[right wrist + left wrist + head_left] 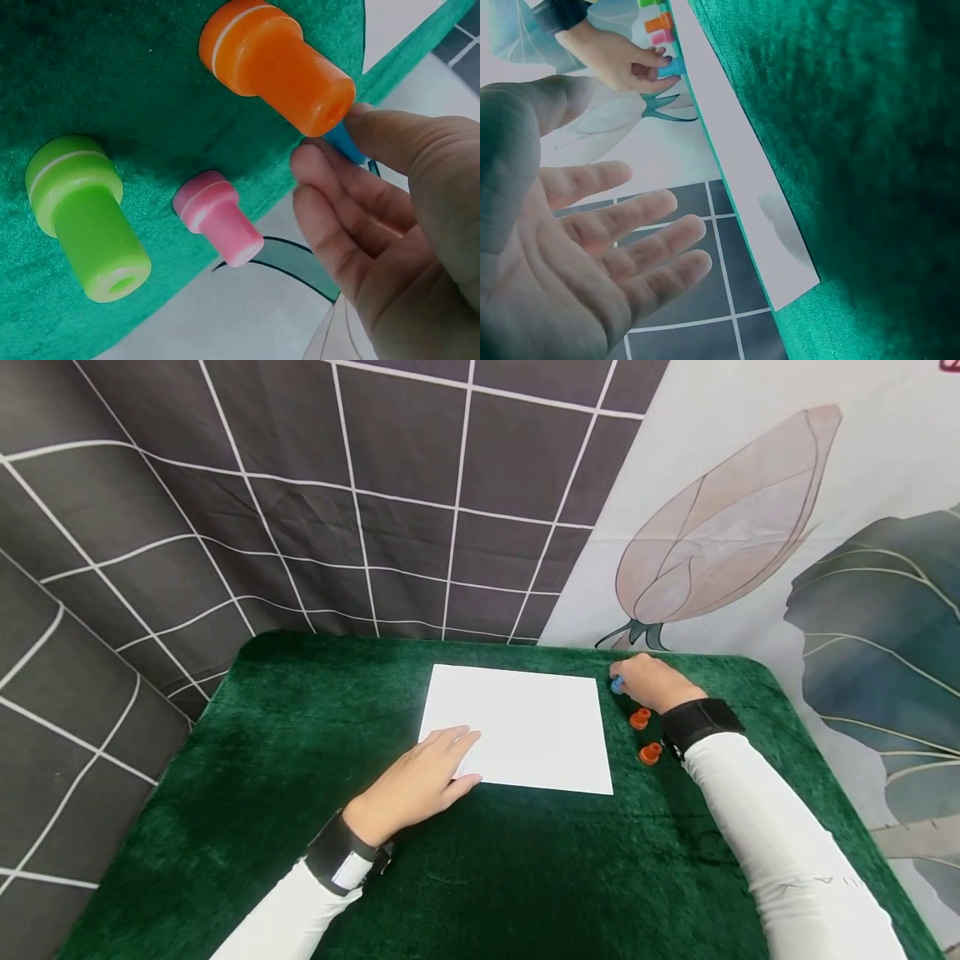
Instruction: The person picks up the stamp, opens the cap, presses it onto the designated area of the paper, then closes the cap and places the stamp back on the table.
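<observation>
Pinching a stepped blue plastic peg [617,685] near the desk's [330,685] far edge, the right hand [656,682] has orange pegs [650,754] unheld. The extended left hand [412,785] overlaps blank white paper [540,727].

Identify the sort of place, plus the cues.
Probably an improvised indoor filming corner: wrinkled dark-grey fabric with a white grid and a white sheet printed with a large pink bud hang behind a table covered in plush dark-green cloth.
</observation>
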Demonstrator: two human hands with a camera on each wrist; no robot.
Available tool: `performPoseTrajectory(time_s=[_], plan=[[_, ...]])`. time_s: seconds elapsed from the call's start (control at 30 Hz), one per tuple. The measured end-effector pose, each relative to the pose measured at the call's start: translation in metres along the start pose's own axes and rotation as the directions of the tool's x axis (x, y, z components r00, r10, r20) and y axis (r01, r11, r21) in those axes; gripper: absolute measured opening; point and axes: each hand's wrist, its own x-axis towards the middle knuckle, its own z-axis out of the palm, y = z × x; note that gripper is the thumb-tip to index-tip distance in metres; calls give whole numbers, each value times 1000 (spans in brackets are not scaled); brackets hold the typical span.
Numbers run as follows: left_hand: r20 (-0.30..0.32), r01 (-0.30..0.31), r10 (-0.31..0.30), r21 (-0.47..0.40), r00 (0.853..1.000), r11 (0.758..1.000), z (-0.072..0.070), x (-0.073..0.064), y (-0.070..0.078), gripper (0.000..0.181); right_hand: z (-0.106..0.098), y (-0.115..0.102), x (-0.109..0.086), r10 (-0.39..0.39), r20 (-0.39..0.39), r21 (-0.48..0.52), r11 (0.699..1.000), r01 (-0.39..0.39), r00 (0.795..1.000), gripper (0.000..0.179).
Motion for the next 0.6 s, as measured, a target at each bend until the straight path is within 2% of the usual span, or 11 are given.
performPoseTrajectory(time_s=[0.2, 0.37, 0.6], plan=[[-25, -8, 8, 3, 1000, 1000, -2, 0, 0, 56, -1, -2, -3, -10, -30, -16, 1000, 10, 1000, 16], [-47, -14, 16, 23, 999, 1000, -8, 1, 1, 54, -8, -7, -5, -8, -70, 11, 1000, 9, 997, 17], [-66, 5, -2, 48, 998, 999, -21, 5, 5, 52, -26, -27, -14, -60, -182, 63, 995, 73, 981, 22]])
